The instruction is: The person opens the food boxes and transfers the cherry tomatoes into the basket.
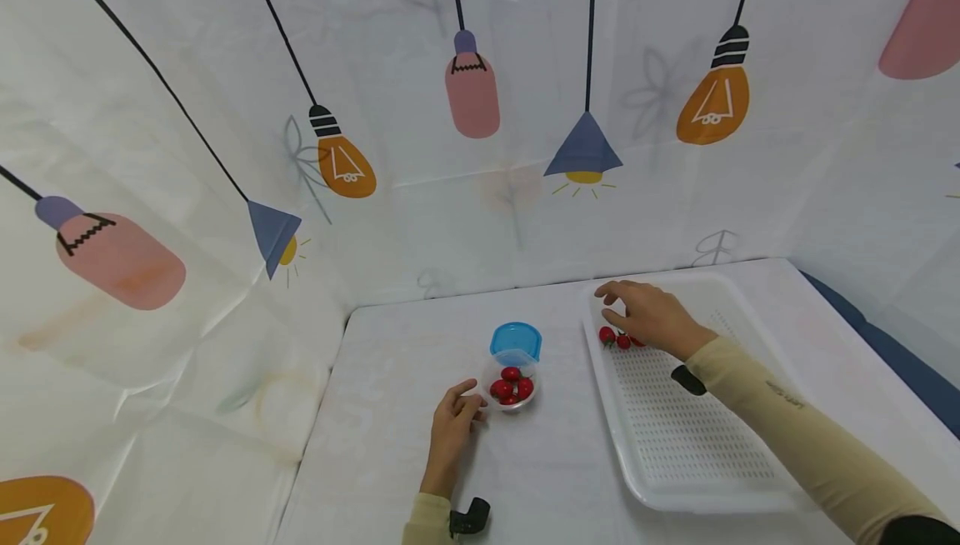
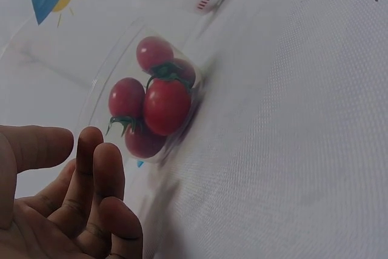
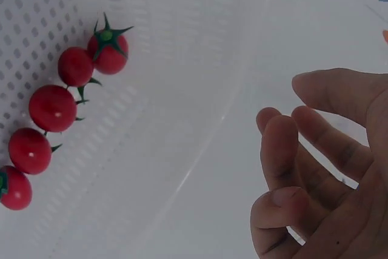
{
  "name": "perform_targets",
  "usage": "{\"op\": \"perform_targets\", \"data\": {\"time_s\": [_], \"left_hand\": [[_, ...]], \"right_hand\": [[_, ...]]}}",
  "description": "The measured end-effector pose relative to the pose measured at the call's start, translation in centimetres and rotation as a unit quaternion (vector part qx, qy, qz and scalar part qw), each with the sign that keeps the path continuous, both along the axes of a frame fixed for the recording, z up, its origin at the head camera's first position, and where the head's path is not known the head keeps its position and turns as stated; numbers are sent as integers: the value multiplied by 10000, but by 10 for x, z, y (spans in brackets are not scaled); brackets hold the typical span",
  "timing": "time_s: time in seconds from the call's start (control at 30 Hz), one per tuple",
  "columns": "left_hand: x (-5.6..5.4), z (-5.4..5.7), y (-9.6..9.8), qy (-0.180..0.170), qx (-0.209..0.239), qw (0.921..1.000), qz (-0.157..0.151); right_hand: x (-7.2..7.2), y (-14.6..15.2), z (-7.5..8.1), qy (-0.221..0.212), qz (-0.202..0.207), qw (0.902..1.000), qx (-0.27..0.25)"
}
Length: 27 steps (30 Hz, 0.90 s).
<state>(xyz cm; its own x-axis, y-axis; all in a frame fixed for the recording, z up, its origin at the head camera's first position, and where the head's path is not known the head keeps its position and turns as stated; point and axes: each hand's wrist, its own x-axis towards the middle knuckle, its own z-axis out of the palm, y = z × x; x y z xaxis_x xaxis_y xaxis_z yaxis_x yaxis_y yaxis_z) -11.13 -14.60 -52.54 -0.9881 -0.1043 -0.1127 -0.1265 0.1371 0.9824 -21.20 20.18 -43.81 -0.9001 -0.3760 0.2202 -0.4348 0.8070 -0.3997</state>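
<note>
A small clear tub point(image 2: 177, 44) holds several red cherry tomatoes point(image 2: 167, 107), some with green stems. My left hand point(image 1: 453, 427) is beside the tub's left side, fingers loosely bent and fingertips right at the wall, with nothing in its grasp. Over the far left part of a white perforated tray point(image 1: 697, 445), my right hand point(image 1: 654, 318) hovers with thumb and fingers apart and holds nothing. Beneath and beside it, a row of several cherry tomatoes point(image 3: 53, 108) lies along the tray's edge; in the head view the hand partly hides them.
A blue lid point(image 1: 516, 339) lies behind the tub, close against it. White cloth covers the table point(image 1: 382, 412). A white curtain point(image 1: 405, 237) printed with hanging lamps rises along the back and left. The tray's raised rim point(image 1: 611, 437) stands between the tub and the tray's tomatoes.
</note>
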Motion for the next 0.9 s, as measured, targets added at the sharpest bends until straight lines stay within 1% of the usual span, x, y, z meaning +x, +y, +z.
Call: {"op": "perform_targets", "data": {"time_s": [0.1,0.3,0.43,0.5,0.57,0.73,0.8,0.9], "left_hand": [[2,4,0,23,10,10000,-31],[1,2,1,-96,45,9999,-17],[1,4,2,-97,52,9999,-3],[-1,3,2,-129,56,9999,17],[-3,-1,1,-167,55,9998,33],[-12,-25,-3,-175,8,9998,78],[-13,-30,-4,-158,-1,9998,97],[-12,-33,-5,-112,-2,9999,113]], "right_hand": [[1,-8,1,11,82,9999,-108],[2,-24,2,-1,217,9996,-174],[2,-37,2,70,331,9994,-99],[2,-42,2,109,378,9992,-59],[1,-48,1,85,415,9991,-21],[-1,-57,-1,-6,504,9987,-11],[-1,-61,-1,-20,559,9984,-40],[-2,-66,-2,-25,624,9980,-43]]}}
